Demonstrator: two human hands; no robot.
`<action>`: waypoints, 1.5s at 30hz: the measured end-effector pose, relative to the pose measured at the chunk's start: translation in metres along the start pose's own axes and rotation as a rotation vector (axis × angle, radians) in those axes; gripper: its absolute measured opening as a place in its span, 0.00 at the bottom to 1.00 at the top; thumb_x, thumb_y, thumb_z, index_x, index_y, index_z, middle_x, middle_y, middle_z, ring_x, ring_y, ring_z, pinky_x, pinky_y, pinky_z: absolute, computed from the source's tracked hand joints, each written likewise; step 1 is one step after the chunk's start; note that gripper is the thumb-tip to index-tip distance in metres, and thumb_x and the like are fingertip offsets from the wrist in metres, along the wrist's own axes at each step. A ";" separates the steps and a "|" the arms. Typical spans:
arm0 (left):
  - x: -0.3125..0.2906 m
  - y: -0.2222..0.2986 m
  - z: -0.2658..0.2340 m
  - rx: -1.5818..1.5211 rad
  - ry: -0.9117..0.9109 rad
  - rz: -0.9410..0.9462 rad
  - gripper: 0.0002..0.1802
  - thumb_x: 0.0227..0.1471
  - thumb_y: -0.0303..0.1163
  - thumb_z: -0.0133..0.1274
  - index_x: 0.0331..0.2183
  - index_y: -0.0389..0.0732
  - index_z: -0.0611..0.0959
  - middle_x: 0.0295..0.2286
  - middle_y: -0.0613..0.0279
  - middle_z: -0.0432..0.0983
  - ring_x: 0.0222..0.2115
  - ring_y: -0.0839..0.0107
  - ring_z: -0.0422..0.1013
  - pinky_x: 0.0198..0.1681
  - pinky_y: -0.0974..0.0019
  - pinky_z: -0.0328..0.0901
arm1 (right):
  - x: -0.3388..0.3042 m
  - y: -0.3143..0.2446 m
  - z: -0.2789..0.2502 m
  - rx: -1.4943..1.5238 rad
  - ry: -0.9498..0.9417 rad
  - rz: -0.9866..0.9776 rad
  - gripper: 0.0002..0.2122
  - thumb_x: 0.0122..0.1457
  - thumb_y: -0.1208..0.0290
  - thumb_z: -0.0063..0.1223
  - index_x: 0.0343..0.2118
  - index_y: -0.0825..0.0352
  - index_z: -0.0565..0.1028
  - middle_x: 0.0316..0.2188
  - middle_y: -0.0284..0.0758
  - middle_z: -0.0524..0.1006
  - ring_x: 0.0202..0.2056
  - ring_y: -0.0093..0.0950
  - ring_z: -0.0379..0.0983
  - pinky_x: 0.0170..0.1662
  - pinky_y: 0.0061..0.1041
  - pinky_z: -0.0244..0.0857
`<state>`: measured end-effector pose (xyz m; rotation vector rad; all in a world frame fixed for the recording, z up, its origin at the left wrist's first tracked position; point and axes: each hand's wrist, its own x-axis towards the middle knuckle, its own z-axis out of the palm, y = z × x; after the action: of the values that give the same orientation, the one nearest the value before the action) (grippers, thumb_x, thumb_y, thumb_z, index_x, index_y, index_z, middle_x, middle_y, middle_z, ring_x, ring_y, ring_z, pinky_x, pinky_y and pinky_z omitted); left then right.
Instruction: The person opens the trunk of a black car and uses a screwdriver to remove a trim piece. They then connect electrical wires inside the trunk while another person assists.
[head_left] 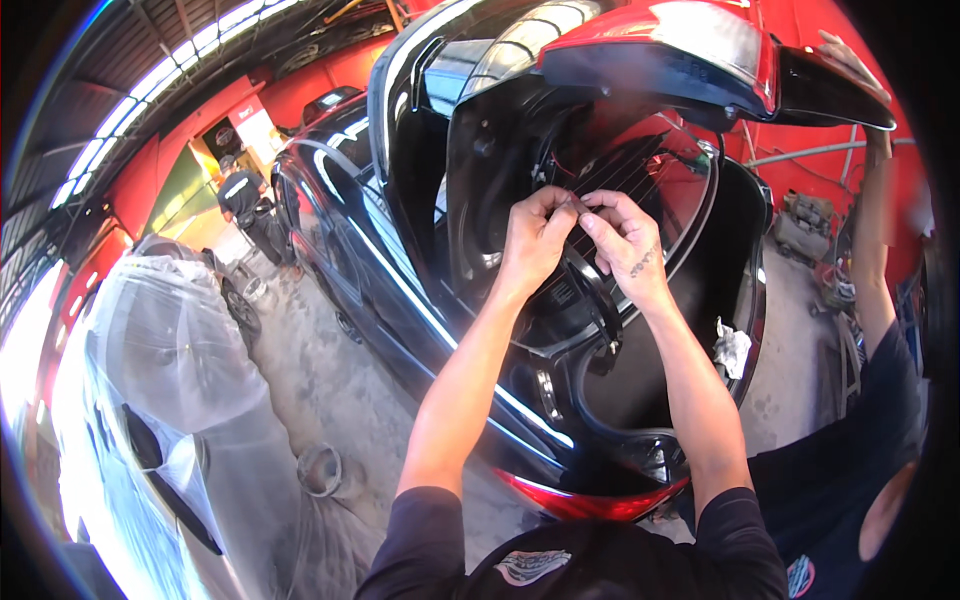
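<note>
My left hand [535,245] and my right hand [630,245] meet in front of me, fingertips pinched close together. Whatever lies between the fingers is too small or too hidden to make out. Both hands are over the open rear of a black car [400,285], in front of its rear window [640,180] with thin heater lines. Above them stands the raised boot lid [655,75], black underneath with a red and white lamp. A curved black hinge arm [597,305] is just below my hands. The boot opening [640,385] lies under my right forearm.
At the right a co-worker's raised hand [850,65] touches the lid. A crumpled white piece [732,348] sits on the boot's right edge. To the left stand a plastic-covered car [180,350] and a round bucket-like container [320,470]. Another person [245,200] is farther back.
</note>
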<state>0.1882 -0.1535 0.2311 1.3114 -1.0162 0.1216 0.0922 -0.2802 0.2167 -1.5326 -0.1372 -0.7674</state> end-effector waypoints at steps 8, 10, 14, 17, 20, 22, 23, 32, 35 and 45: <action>0.002 -0.003 -0.002 0.026 -0.021 0.012 0.11 0.59 0.30 0.54 0.33 0.30 0.83 0.27 0.66 0.79 0.30 0.81 0.70 0.34 0.70 0.66 | 0.001 -0.001 0.000 -0.013 0.025 -0.008 0.14 0.65 0.67 0.60 0.49 0.69 0.76 0.24 0.24 0.74 0.19 0.11 0.61 0.20 0.16 0.54; 0.000 -0.007 0.001 -0.047 0.031 -0.009 0.11 0.60 0.31 0.56 0.36 0.31 0.84 0.29 0.66 0.80 0.32 0.79 0.72 0.35 0.69 0.67 | 0.003 0.001 0.003 0.025 0.035 -0.017 0.14 0.65 0.66 0.60 0.48 0.69 0.76 0.25 0.24 0.75 0.19 0.10 0.61 0.20 0.16 0.53; -0.003 -0.004 -0.004 -0.116 0.074 -0.092 0.06 0.57 0.23 0.59 0.36 0.32 0.85 0.29 0.68 0.80 0.30 0.83 0.72 0.34 0.76 0.66 | 0.005 0.001 0.007 0.122 -0.012 -0.005 0.14 0.64 0.67 0.61 0.49 0.69 0.77 0.30 0.27 0.77 0.19 0.10 0.61 0.20 0.15 0.53; -0.001 -0.002 0.005 -0.144 0.080 -0.078 0.07 0.56 0.23 0.60 0.37 0.30 0.84 0.30 0.66 0.81 0.31 0.82 0.74 0.37 0.75 0.68 | 0.004 0.001 0.001 0.100 0.017 -0.001 0.14 0.65 0.68 0.60 0.49 0.69 0.77 0.28 0.27 0.77 0.19 0.10 0.61 0.20 0.14 0.54; -0.002 -0.001 0.009 -0.194 0.098 -0.067 0.07 0.57 0.23 0.59 0.37 0.29 0.84 0.30 0.65 0.81 0.30 0.81 0.74 0.36 0.75 0.68 | 0.004 0.002 -0.005 0.088 0.003 -0.017 0.14 0.65 0.68 0.61 0.50 0.69 0.77 0.27 0.27 0.77 0.19 0.11 0.62 0.21 0.15 0.55; -0.003 -0.003 0.010 -0.239 0.100 -0.071 0.07 0.57 0.23 0.59 0.37 0.29 0.84 0.29 0.66 0.81 0.29 0.82 0.73 0.34 0.75 0.67 | 0.004 0.004 -0.006 0.062 -0.016 -0.034 0.15 0.65 0.68 0.60 0.51 0.69 0.76 0.28 0.27 0.77 0.20 0.11 0.63 0.22 0.15 0.56; -0.001 -0.005 0.007 -0.195 0.094 -0.093 0.08 0.57 0.22 0.59 0.39 0.29 0.84 0.30 0.67 0.80 0.31 0.83 0.72 0.35 0.77 0.66 | 0.005 0.003 -0.006 0.048 -0.024 -0.047 0.15 0.65 0.69 0.60 0.51 0.69 0.76 0.28 0.27 0.77 0.20 0.11 0.63 0.22 0.15 0.56; 0.004 -0.013 0.002 -0.214 0.081 -0.076 0.07 0.57 0.23 0.58 0.38 0.30 0.84 0.28 0.69 0.78 0.25 0.85 0.68 0.28 0.77 0.62 | 0.004 0.000 -0.006 0.013 -0.078 -0.074 0.17 0.65 0.69 0.59 0.54 0.70 0.74 0.28 0.28 0.76 0.21 0.13 0.64 0.24 0.16 0.58; 0.005 -0.016 0.002 -0.228 0.076 -0.069 0.08 0.57 0.23 0.57 0.38 0.29 0.84 0.28 0.69 0.78 0.26 0.85 0.68 0.29 0.76 0.62 | 0.004 0.000 -0.005 -0.013 -0.065 -0.098 0.17 0.65 0.68 0.59 0.54 0.71 0.74 0.27 0.28 0.74 0.20 0.13 0.63 0.24 0.16 0.57; 0.006 -0.022 0.002 -0.247 0.089 -0.052 0.09 0.57 0.24 0.57 0.38 0.28 0.84 0.29 0.69 0.78 0.30 0.84 0.70 0.35 0.77 0.63 | 0.004 0.002 -0.006 -0.036 -0.063 -0.138 0.17 0.65 0.69 0.58 0.54 0.70 0.75 0.27 0.27 0.74 0.20 0.12 0.63 0.23 0.15 0.56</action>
<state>0.2036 -0.1646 0.2192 1.0964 -0.8909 0.0141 0.0941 -0.2874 0.2167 -1.5945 -0.2792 -0.8348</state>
